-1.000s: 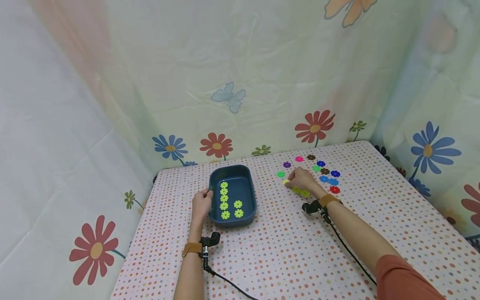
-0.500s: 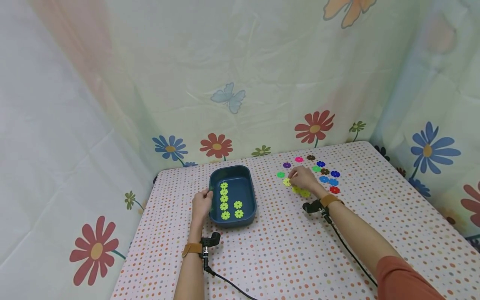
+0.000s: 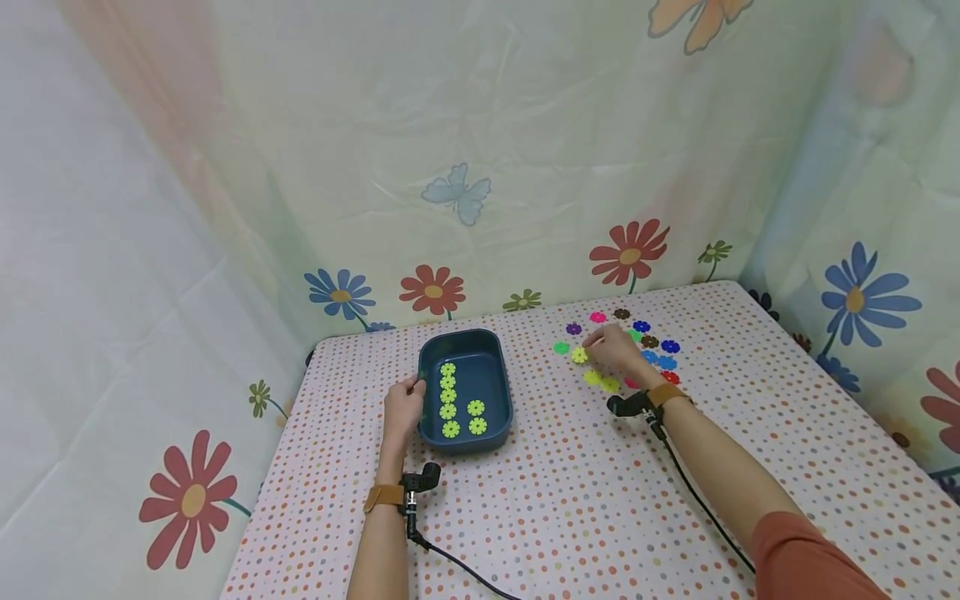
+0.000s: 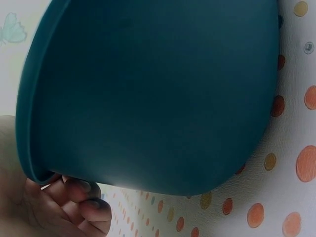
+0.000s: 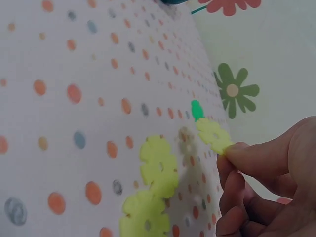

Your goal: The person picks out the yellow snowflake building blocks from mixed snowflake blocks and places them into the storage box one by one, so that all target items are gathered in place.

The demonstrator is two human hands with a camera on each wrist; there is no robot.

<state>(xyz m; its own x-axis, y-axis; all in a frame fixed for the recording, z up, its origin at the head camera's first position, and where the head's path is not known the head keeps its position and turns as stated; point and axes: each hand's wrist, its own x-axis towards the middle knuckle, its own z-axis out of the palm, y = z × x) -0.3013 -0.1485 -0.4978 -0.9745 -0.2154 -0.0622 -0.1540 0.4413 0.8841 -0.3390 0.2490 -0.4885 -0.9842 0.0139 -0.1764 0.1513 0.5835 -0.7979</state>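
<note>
My left hand (image 3: 403, 408) grips the left rim of a dark blue plastic tub (image 3: 491, 442); in the left wrist view its curled fingers (image 4: 94, 210) sit under the rim. Several yellow-green flower-shaped discs lie inside the tub, a column (image 3: 447, 395) at the left and two more (image 3: 477, 417) beside it. My right hand (image 3: 617, 350) pinches a yellow flower-shaped disc (image 5: 213, 135) by its edge between thumb and forefinger. This disc is raised off the table, its shadow falling on the cloth. Two yellow discs (image 5: 159, 165) lie below the hand, touching each other.
Around the right hand are more flower discs: green (image 3: 561, 348), purple (image 3: 573, 329), pink (image 3: 597, 317), brown (image 3: 622, 314), dark blue (image 3: 671, 347), light blue (image 3: 667, 363) and red (image 3: 670, 378). A dotted cloth (image 3: 525, 517) covers the table. A flowered curtain (image 3: 525, 125) hangs behind.
My right hand has risen slightly away from me and to the right, lifting the pinched yellow disc. A reddish disc under the wrist has come into view. The left hand and tub stay put.
</note>
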